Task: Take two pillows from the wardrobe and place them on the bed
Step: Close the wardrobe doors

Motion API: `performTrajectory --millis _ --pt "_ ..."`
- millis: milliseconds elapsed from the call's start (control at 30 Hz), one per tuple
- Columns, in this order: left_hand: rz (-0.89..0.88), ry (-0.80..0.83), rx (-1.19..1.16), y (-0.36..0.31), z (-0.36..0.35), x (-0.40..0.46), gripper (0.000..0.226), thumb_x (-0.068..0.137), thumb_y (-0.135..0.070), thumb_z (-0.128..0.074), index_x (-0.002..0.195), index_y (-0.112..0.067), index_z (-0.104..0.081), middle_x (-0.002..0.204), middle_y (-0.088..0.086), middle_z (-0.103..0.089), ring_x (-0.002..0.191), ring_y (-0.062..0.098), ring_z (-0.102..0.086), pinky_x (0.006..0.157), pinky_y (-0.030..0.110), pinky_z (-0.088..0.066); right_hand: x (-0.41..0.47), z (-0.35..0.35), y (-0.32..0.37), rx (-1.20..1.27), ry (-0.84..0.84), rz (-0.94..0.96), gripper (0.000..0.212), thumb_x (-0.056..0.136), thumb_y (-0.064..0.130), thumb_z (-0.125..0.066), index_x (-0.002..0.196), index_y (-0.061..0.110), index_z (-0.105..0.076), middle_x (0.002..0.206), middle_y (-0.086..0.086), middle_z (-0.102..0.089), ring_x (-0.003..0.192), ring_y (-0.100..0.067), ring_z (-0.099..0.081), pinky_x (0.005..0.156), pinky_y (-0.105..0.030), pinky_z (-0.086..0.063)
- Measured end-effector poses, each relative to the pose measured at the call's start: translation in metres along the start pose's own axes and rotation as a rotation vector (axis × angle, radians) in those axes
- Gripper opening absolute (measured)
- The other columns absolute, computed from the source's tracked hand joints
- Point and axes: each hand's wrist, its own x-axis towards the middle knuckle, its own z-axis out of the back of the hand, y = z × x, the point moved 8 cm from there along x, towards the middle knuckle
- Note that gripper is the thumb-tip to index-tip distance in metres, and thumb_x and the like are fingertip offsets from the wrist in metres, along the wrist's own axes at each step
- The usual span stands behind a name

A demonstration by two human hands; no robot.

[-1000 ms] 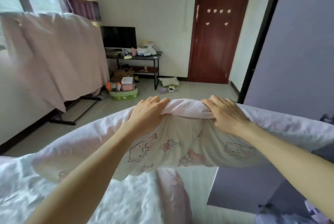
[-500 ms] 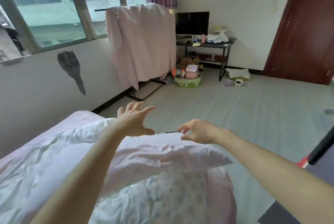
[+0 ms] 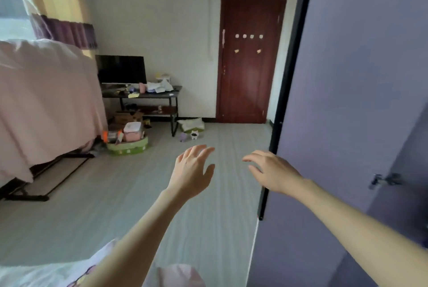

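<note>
our left hand (image 3: 193,171) and right hand (image 3: 272,172) hang wide and empty over the floor (image 3: 115,205); a printed pillow (image 3: 69,272) lies on the bed's near corner. we should swing right to the wardrobe door (image 3: 347,101) for the second. half a second ago both hands hovered just above that pillow.

Soft daylight comes in from the window behind the striped purple-and-yellow curtain (image 3: 55,1) at upper left, leaving the room evenly bright with only faint shadows on the pale grey plank floor (image 3: 129,194). Everything looks slightly smeared. The black edge of the lilac wardrobe door (image 3: 287,82) bows with wide-angle distortion.
</note>
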Motion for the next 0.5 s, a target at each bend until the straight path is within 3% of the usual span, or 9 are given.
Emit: performTrajectory --millis 167,333,400,500 --pt "-0.107 0.034 -0.453 -0.092 -0.049 0.086 0.054 0.091 -0.022 -0.051 0.14 -0.016 -0.029 0.141 0.007 -0.039 0.129 0.022 -0.037 0.103 0.033 -0.032 -0.031 0.07 -0.074 -0.117 -0.242 -0.184 0.033 0.096 0.014 -0.036 0.126 0.017 -0.049 0.129 0.0 -0.051 0.117 -0.019 -0.044 0.09 -0.028 -0.033" --pt "0.03 0.208 -0.841 -0.13 -0.098 0.154 0.088 0.082 -0.013 -0.064 0.146 -0.015 -0.003 0.148 0.01 -0.027 0.135 0.025 -0.028 0.109 0.038 -0.027 -0.052 0.09 -0.128 -0.115 -0.28 -0.392 0.033 0.096 0.017 -0.036 0.128 0.018 -0.045 0.129 -0.001 -0.049 0.12 -0.022 -0.043 0.095 -0.036 -0.039" --pt "0.078 0.264 -1.037 -0.138 -0.113 0.164 0.083 0.082 -0.006 -0.063 0.145 -0.016 -0.009 0.135 0.007 -0.043 0.118 0.023 -0.046 0.103 0.037 -0.037 -0.062 0.09 -0.14 -0.079 -0.3 -0.44 0.033 0.096 0.017 -0.037 0.127 0.018 -0.045 0.127 0.0 -0.05 0.118 -0.021 -0.046 0.093 -0.036 -0.041" --pt "0.12 0.186 -1.133 -0.129 -0.119 0.169 0.057 0.082 -0.001 -0.06 0.132 -0.017 -0.038 0.112 0.01 -0.057 0.092 0.021 -0.057 0.087 0.035 -0.049 -0.077 0.086 -0.149 -0.006 -0.327 -0.472 0.034 0.096 0.018 -0.037 0.129 0.021 -0.041 0.125 0.004 -0.051 0.113 -0.014 -0.05 0.09 -0.03 -0.042"
